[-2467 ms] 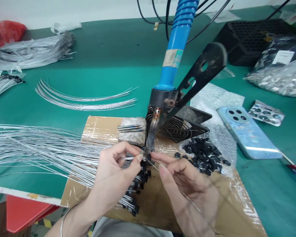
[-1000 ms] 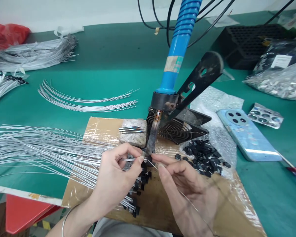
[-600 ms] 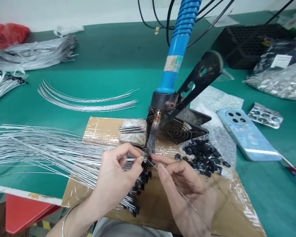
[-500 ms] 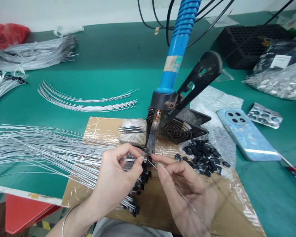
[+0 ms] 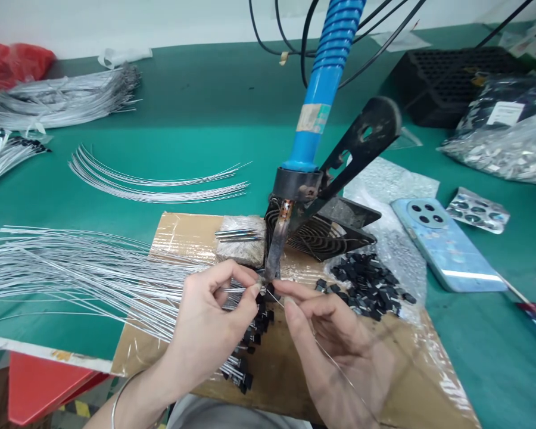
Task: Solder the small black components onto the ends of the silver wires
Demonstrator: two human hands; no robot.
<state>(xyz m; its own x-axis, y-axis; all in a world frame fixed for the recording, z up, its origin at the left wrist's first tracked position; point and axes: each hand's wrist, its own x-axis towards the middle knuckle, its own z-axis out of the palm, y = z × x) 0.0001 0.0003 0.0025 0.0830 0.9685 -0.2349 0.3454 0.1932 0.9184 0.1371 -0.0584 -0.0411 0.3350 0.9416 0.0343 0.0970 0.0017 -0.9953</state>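
Observation:
My left hand pinches a thin white wire between thumb and forefinger, its end just under the soldering iron's tip. A small part at that end is mostly hidden by my fingers. Between the thumb and fingers of my right hand runs a thin solder wire, whose front end reaches the same spot. The blue-handled soldering iron is held tip-down in a black metal stand. Behind my left fingers, several finished-looking wires with black ends lie on the cardboard.
Long white wires spread across the left side. A pile of small black housings lies right of a black fan. Farther right are a blue phone and a blister pack. A wrapped block sits behind my left hand.

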